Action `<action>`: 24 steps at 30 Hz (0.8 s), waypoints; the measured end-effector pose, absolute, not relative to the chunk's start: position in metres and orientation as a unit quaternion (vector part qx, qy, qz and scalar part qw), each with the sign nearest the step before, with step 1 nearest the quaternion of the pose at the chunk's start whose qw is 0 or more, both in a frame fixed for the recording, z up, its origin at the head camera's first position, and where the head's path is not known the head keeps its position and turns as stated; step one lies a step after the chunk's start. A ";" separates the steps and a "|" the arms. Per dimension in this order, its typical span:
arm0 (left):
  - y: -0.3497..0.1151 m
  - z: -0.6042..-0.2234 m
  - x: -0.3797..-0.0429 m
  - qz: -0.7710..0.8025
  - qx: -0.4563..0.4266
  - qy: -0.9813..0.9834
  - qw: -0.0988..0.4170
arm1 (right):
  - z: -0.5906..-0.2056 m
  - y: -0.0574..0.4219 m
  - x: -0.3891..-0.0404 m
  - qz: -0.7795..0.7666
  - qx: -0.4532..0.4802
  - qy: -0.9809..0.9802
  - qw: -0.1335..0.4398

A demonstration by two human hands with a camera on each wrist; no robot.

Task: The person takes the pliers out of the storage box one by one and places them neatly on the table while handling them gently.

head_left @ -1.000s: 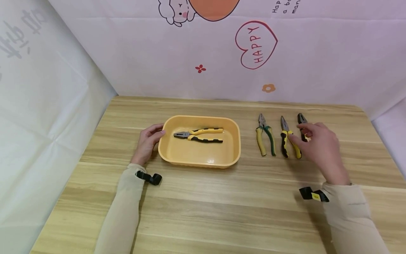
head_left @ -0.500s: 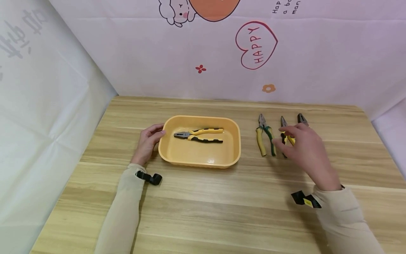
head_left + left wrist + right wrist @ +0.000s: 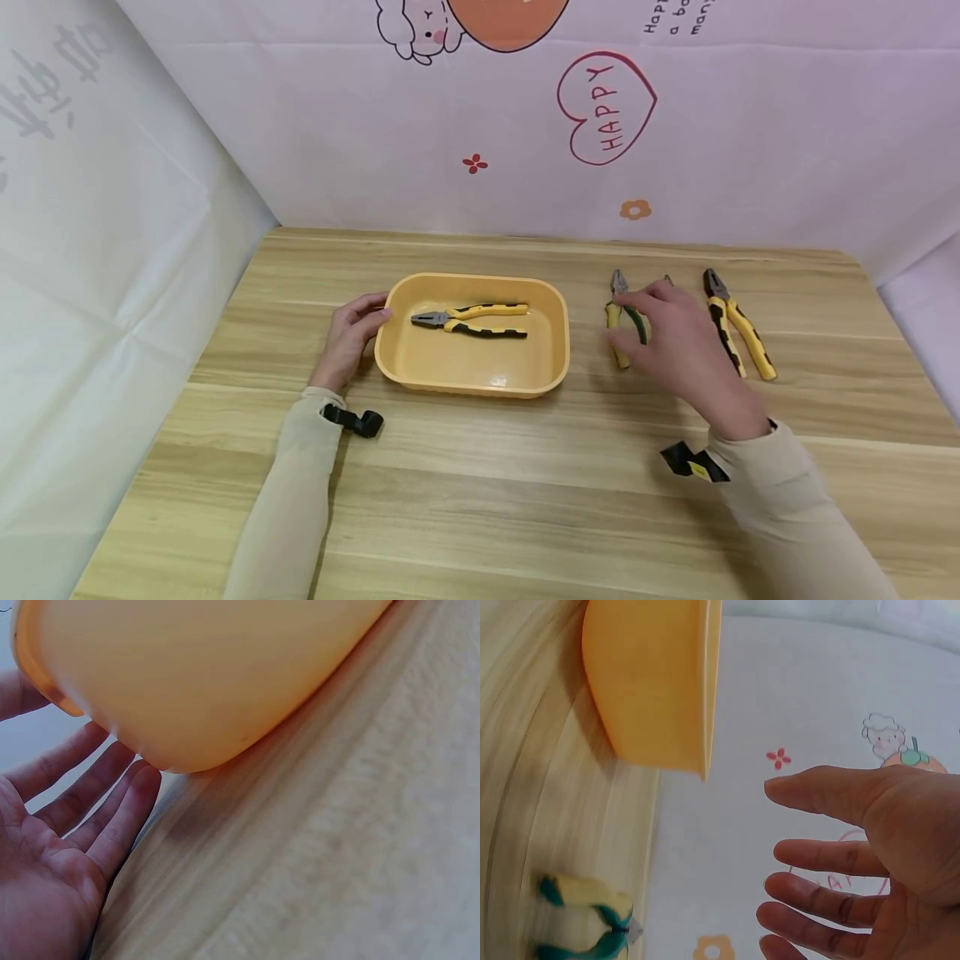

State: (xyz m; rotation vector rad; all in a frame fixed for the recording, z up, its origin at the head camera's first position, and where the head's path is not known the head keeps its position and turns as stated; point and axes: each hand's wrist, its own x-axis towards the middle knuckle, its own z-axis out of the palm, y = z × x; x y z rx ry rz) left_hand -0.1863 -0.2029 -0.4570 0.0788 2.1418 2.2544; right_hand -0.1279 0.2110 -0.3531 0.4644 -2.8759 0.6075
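Observation:
My left hand (image 3: 348, 337) touches the left end of a yellow plastic bin (image 3: 480, 390). In the left wrist view its fairly straight fingers (image 3: 120, 817) rest against the bin's outer wall. Inside the bin lie pliers (image 3: 468, 321) with yellow-and-black handles, jaws to the left. My right hand (image 3: 678, 350) hovers over the tools at right, with thumb and fingers extended and nothing between them. Below and left of it are pliers (image 3: 614, 321) with yellow and green handles, partly covered. Another pair behind the hand shows only its tip (image 3: 668, 281).
Farther right on the wooden table (image 3: 480, 500) lie pliers (image 3: 738, 325) with yellow-and-black handles spread. A white printed cloth (image 3: 337, 125) hangs behind the table, and white sheeting (image 3: 135, 250) stands at left.
My right hand has moved left, from over the rightmost pliers to above the green-handled pair. The rightmost pliers are now uncovered, while the middle pair is mostly hidden. My left hand stays put.

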 end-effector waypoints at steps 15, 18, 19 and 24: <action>-0.203 -0.457 -0.185 0.725 0.024 0.688 0.013 | -0.355 0.174 -0.136 0.216 0.218 -0.951 0.044; -0.203 -0.457 -0.185 0.725 0.025 0.688 0.014 | -0.356 0.167 -0.137 0.214 0.231 -0.948 0.040; -0.203 -0.457 -0.185 0.725 0.025 0.688 0.014 | -0.357 0.165 -0.138 0.213 0.235 -0.947 0.039; -0.204 -0.457 -0.186 0.724 0.026 0.689 0.016 | -0.359 0.154 -0.140 0.207 0.254 -0.944 0.037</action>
